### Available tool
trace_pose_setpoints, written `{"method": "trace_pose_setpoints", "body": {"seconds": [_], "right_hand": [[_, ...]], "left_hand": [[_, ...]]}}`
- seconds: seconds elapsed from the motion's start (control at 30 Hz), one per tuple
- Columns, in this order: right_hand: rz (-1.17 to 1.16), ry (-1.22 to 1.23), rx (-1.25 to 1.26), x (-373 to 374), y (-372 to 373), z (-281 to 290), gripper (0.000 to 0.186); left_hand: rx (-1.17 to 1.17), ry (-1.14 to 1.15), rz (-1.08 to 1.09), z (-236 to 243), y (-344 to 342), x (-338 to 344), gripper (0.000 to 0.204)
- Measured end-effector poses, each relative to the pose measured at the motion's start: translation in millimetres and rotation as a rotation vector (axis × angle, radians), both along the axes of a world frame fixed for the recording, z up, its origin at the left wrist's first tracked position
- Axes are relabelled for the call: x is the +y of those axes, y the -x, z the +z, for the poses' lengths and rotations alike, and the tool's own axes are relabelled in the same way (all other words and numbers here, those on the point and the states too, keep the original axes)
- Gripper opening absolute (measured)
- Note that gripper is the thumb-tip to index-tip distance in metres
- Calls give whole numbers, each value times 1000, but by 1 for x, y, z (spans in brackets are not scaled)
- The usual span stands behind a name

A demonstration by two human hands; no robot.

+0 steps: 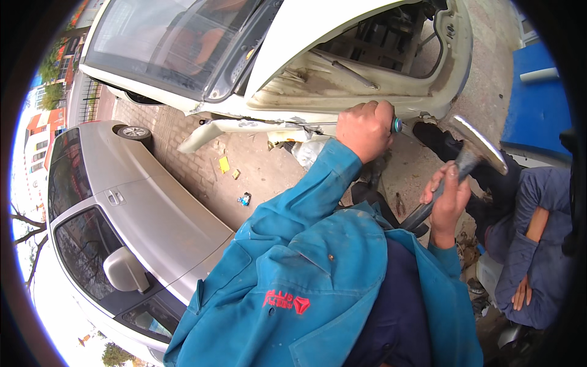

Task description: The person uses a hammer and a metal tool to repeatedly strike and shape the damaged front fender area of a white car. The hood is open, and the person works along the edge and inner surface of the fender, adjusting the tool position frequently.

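Note:
My left hand (365, 128) is closed on the turquoise-tipped handle of a screwdriver (397, 125). Its thin shaft runs left toward the torn lower edge of a cream car body (263, 107), where a bent cream strip (208, 133) sticks out. Lower right, my right hand (446, 202) grips the shaft of a hammer (479, 147), whose flat metal head is raised to the right of the screwdriver handle. Above my left hand is the car's open frame (446, 79), with a dirty inner panel and a dark opening.
A silver vehicle (147, 208) fills the left. A person (535, 257) in grey-blue sits at the right, arms folded, beside a blue panel (531, 98). Yellow scraps (224, 164) and a plastic bag (304, 153) lie on the ground (202, 189).

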State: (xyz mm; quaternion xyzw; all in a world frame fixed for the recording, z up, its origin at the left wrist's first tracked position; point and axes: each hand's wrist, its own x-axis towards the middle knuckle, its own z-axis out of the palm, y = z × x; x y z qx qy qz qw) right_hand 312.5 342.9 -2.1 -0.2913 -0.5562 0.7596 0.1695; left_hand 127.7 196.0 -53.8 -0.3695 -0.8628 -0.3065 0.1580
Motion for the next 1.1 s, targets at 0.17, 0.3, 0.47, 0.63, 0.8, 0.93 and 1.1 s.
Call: {"method": "trace_pose_setpoints", "body": {"seconds": [0.17, 0.3, 0.47, 0.63, 0.8, 0.93, 1.1], "right_hand": [[141, -75, -83, -15, 6, -8, 28], [197, -27, -117, -15, 8, -10, 27], [-171, 33, 99, 1, 5, 4, 31], [428, -252, -256, -18, 22, -14, 26], [88, 44, -140, -8, 4, -17, 28], [20, -30, -120, 12, -12, -12, 31], [21, 8, -188, 5, -18, -22, 32]], "left_hand": [[-10, 2, -14, 0, 0, -3, 20], [-30, 10, -4, -1, 1, -4, 20], [-26, 32, -7, -1, 1, -3, 22], [-83, 154, -26, 1, 0, -9, 40], [-121, 116, -83, 7, -3, -16, 32], [-152, 24, -147, 16, -11, -27, 26], [-65, -180, -294, 28, -45, -69, 32]]}}
